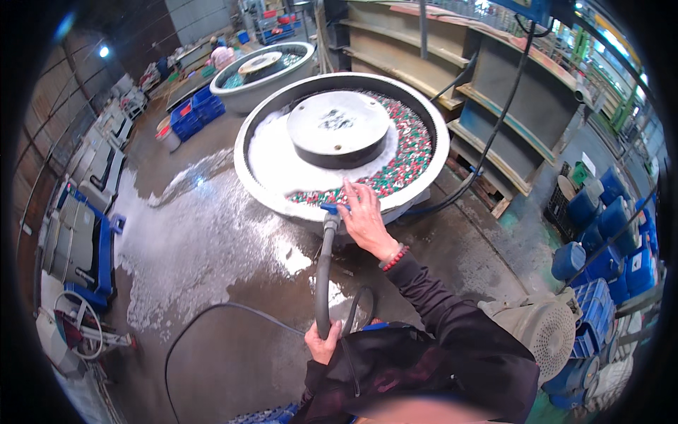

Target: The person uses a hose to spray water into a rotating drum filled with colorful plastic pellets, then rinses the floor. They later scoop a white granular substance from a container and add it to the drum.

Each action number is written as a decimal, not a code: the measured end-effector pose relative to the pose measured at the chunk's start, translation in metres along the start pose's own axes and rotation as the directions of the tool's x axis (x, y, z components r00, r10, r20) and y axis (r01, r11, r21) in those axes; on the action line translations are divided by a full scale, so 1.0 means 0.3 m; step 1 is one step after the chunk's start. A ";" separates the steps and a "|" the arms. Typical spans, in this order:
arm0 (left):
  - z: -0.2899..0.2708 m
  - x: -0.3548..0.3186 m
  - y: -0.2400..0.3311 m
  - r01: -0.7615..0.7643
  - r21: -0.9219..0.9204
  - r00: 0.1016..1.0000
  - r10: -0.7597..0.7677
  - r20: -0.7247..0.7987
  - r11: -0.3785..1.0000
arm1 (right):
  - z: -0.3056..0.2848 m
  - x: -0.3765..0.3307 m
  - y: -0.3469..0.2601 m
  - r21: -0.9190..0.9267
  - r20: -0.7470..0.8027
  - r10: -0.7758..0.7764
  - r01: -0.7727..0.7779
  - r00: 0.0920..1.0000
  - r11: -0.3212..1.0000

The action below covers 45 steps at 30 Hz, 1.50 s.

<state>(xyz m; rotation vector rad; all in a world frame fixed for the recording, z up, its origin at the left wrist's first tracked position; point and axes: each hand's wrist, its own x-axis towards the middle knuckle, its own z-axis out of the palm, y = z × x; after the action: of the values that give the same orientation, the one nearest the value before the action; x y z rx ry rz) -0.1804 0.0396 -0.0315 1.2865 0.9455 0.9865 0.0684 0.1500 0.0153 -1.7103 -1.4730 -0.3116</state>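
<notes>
A round white-rimmed tub (pixel 247 185) stands before me, holding small red, green and white pieces (pixel 417 145) and white foam (pixel 265 152) around a central drum with a pale round lid (pixel 339 121). My left hand (pixel 323 343) grips a thick grey hose (pixel 323 286) low down, close to my body. The hose rises to a fitting with a blue valve lever (pixel 332 208) at the tub's near rim. At that lever my right hand (pixel 367 218) has its fingers stretched over the rim, its thumb touching or very near the blue lever. A red bead bracelet circles that wrist.
Foam (pixel 176 247) spreads over the wet floor to the left, and a black cable (pixel 191 321) curls across it. A second tub (pixel 254 92) and blue crates (pixel 198 113) stand behind. At right are metal shelving (pixel 508 113), blue drums (pixel 586 205) and a perforated pale drum (pixel 551 339).
</notes>
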 end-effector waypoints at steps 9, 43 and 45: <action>0.039 -0.006 0.033 -0.095 0.139 0.986 0.074 0.148 0.986 | 0.033 0.019 0.048 -0.023 0.169 0.028 -0.024 0.985 0.999; 0.017 -0.015 0.017 -0.033 0.094 0.996 0.025 0.080 0.995 | 0.085 -0.017 0.040 -0.231 0.339 0.286 -0.216 0.896 0.949; 0.021 -0.013 0.020 -0.037 0.093 0.996 0.029 0.084 0.995 | 0.087 -0.016 0.040 -0.223 0.334 0.315 -0.251 0.888 0.942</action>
<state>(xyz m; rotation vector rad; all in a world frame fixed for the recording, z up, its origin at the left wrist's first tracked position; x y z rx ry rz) -0.1761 0.0342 -0.0250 1.4157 0.9189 0.9161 0.0694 0.1658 -0.0090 -2.1869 -1.4544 0.0447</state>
